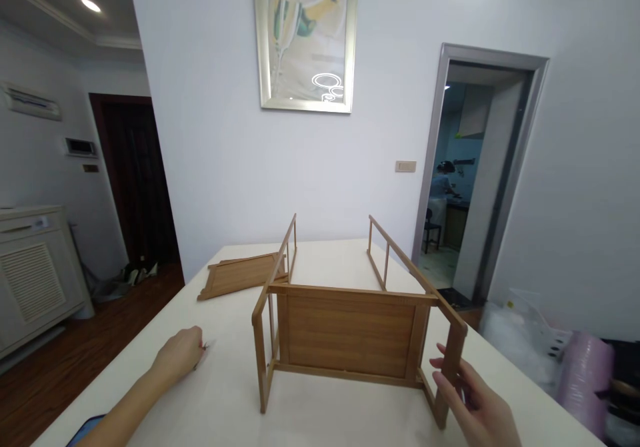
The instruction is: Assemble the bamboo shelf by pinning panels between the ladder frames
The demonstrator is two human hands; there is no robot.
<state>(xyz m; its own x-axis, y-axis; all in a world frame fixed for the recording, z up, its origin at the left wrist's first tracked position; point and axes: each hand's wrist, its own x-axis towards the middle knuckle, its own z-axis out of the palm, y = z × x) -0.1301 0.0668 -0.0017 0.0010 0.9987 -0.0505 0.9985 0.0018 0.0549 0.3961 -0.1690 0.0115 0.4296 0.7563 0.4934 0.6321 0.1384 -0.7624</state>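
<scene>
on the smooth table [210, 407], right hand [477, 394] clasps rectangular wooden frame [350, 334]; left hand [183, 352] pinches thin item [206, 346].

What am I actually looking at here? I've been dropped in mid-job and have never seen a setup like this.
There is no machine: these are a person's bare hands, seen by a camera worn on the head, looking forward and down. That is the only view.

On the pale table stands a wooden structure, its two side frames joined by a board. A separate wooden panel lies behind, to the left.

The left hand is closed on something small and thin, too small to identify. The right hand has its fingers around the near post of the right side frame; how firmly, I can't tell.
</scene>
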